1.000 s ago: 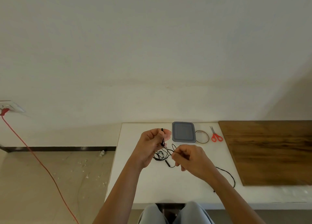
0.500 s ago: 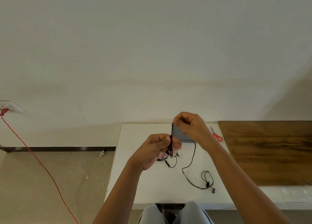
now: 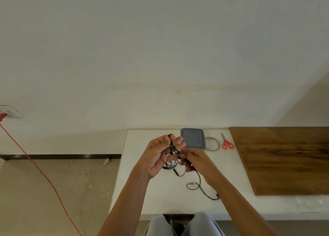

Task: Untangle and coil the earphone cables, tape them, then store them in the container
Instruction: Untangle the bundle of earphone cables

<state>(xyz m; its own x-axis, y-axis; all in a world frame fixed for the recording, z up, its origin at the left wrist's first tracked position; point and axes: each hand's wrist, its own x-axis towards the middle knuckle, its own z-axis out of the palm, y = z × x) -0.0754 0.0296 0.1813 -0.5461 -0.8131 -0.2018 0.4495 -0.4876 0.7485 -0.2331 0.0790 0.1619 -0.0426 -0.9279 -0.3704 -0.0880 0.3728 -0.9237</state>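
Head view: coiling partway done, left hand [image 3: 160,153] with fingers outstretched carrying earphone cable [image 3: 173,146] loops, right hand [image 3: 196,161] apparently pinching the strand below, tail trailing across tabletop [image 3: 142,186]; taping and storing in the lidded container [image 3: 193,137] remain.

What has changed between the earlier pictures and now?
The right hand, pinching the earphone cable, rose above the left hand, then came down to its right, laying cable round the left fingers. The loose end shifted on the table. The container, ring and scissors stayed put.
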